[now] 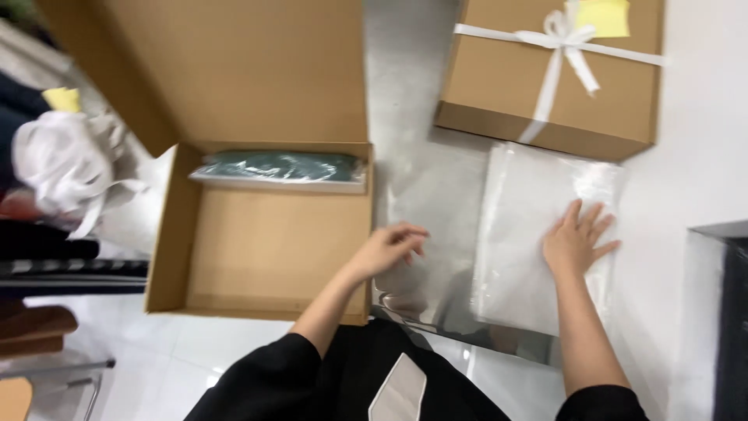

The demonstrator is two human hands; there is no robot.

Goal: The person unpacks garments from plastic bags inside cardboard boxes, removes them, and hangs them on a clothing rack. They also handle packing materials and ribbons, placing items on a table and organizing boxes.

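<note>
The right hand (575, 243) lies flat on the stack of white tissue sheets in clear wrap (538, 234), fingers (596, 226) spread and released, pressing rather than gripping; the stack rests on the glossy table (421, 179) just right of the open cardboard box (261, 234). The left hand (387, 248) hovers at the box's right wall, fingers loosely curled around nothing. To handle the stack well, I would judge it best to keep the palm flat so the slippery wrap does not slide, and to take hold of an edge with the other hand, since thin sheets sag and crease if raised by one corner. Inside the box, against its far wall, lies a dark green folded item in plastic (276, 168); the lid (210, 70) stands up behind. Beyond the stack sits a closed box tied with white ribbon (549, 74), nearly touching its far edge. Left of the open box lies a bundle of white cloth (58, 168).
</note>
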